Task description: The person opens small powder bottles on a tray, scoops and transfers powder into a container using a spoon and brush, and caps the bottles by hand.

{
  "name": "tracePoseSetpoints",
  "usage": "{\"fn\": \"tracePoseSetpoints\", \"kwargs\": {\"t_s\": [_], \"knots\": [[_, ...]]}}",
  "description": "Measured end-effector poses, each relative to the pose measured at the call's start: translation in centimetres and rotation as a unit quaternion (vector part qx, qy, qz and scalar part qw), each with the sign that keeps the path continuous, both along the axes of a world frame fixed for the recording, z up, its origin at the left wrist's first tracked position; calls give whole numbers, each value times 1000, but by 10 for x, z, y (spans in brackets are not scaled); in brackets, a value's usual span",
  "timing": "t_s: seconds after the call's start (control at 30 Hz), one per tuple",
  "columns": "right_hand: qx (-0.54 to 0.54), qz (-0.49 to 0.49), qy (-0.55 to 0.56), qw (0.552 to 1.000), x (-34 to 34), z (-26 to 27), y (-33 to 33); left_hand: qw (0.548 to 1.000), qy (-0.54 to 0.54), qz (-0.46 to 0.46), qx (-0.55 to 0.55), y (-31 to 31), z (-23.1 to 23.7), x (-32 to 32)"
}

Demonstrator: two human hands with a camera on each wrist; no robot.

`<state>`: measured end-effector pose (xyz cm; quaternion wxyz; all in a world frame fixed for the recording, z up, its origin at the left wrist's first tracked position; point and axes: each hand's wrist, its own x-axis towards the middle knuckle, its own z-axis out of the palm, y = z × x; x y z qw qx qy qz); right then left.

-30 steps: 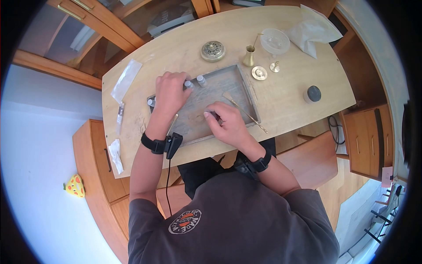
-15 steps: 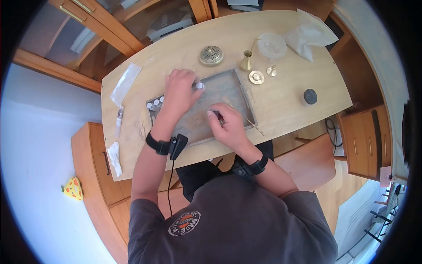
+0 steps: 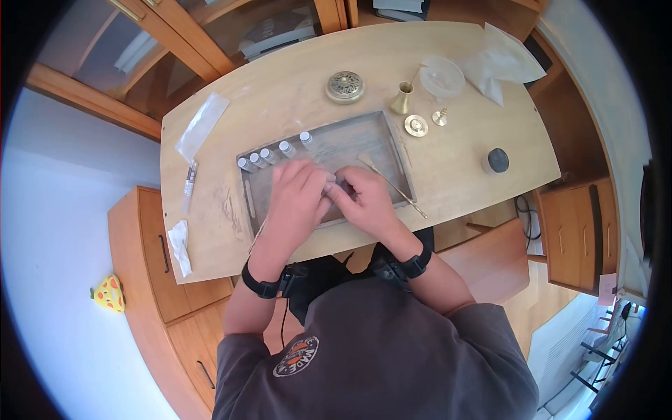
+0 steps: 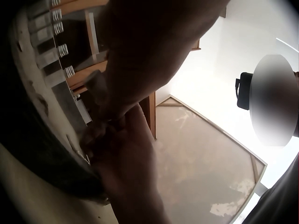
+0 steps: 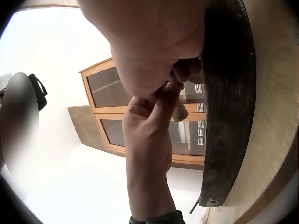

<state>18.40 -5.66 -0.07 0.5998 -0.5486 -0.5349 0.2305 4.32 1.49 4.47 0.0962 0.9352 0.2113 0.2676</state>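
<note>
Over the grey tray [image 3: 338,148], my two hands meet at the fingertips. My right hand [image 3: 365,203] is curled around a small dark thing, mostly hidden by the fingers; I cannot tell its kind. Thumb and fingertips of my left hand [image 3: 299,196] come right up to it, with the other fingers blurred and stretched forward. The right wrist view shows the left hand [image 5: 149,140] reaching under the right palm. Several small white-capped vials [image 3: 287,148] stand in a row along the tray's far left side. A brush [image 3: 392,183] lies across the right side.
Behind the tray sits a pierced-lid incense burner [image 3: 345,87]. A brass vase [image 3: 402,98], a round brass piece [image 3: 416,125] and a clear bowl [image 3: 442,77] stand to its right. Farther right is a dark-lidded jar [image 3: 497,161]. Left lie a plastic sleeve [image 3: 203,126] and crumpled tissue [image 3: 180,246].
My left hand has left the vial row and come back and right to my right hand, uncovering the vials. The right hand has stayed nearly in place.
</note>
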Motion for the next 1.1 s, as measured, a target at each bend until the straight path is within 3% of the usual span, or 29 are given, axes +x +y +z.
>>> {"fn": "tracePoseSetpoints", "kwargs": {"t_s": [0.1,0.3,0.37,0.5,0.7,0.77,0.87,1.1], "knots": [[9,5,-27,1000,1,0,1,999,-26,33,-12,-5,-4,-6],[-101,29,-22,994,1,3,-1,988,-94,86,-83,-16,-24,-25],[-31,27,-79,996,-1,-4,1,983,-116,104,-101,-19,-28,-28],[-10,72,-80,994,2,-2,2,973,-139,120,-141,-19,-38,-31],[-37,121,0,992,2,7,0,959,-150,148,-190,-20,-39,-34],[-90,131,68,985,2,8,0,958,-156,149,-191,-19,-38,-34],[-105,141,-7,984,6,-1,2,961,-157,134,-186,-19,-38,-34],[-34,119,-27,992,5,5,1,959,-167,129,-190,-19,-40,-32]]}}
